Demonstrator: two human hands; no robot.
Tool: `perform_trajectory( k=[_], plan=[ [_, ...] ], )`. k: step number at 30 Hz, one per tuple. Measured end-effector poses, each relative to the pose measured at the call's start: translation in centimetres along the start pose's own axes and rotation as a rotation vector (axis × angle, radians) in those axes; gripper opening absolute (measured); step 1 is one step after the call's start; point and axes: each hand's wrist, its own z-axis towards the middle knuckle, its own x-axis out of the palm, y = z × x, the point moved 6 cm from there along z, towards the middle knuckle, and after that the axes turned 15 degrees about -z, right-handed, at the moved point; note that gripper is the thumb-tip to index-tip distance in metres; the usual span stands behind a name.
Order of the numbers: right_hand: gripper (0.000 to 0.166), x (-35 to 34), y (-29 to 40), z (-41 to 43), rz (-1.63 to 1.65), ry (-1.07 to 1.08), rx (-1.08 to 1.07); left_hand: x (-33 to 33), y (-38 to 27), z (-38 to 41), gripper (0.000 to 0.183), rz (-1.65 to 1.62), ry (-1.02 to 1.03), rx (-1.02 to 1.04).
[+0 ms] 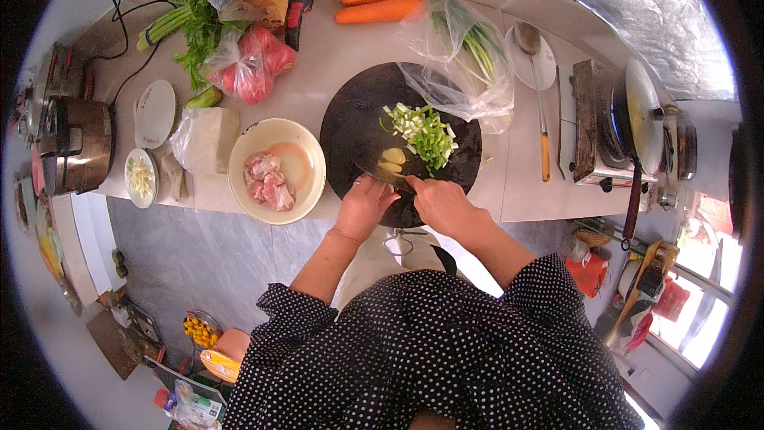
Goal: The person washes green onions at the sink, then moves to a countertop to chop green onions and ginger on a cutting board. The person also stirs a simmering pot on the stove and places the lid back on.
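Observation:
On a round dark cutting board (352, 107) lie chopped green onions (431, 134) and a few pale yellow slices (392, 157), which look like ginger. My right hand (444, 206) grips a kitchen knife (401, 181) just below the slices, its blade pointing left. Close to the blade, my left hand (364, 206) has its fingers bent down at the board's near edge; a small pale piece shows by its fingertips, partly hidden. An enamel bowl (310, 191) with raw meat chunks (268, 182) stands left of the board.
Carrots (379, 3) and a plastic bag (498, 104) with green onions lie behind the board. A gas stove (588, 125) with a lidded pan stands right, beside a long-handled ladle (540, 101). Left are bagged tomatoes (256, 68), celery (194, 30), small plates (156, 113) and a cooker (89, 143).

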Motion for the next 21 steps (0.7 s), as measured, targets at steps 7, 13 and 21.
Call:
perform_trajectory(
  k=[7,13,21],
  plan=[
    [0.022,1.1,0.8,1.3,0.020,-0.007,0.086,0.1,0.3,-0.2,0.024,-0.035,0.012,-0.060],
    [0.029,1.2,-0.5,2.1,0.086,0.035,0.109,0.3,0.2,-0.2,0.032,-0.066,-0.037,-0.060],
    [0.020,-0.1,-0.8,0.6,0.236,-0.146,0.093,0.5,0.5,-0.8,0.036,-0.085,-0.058,-0.062]
  ],
)
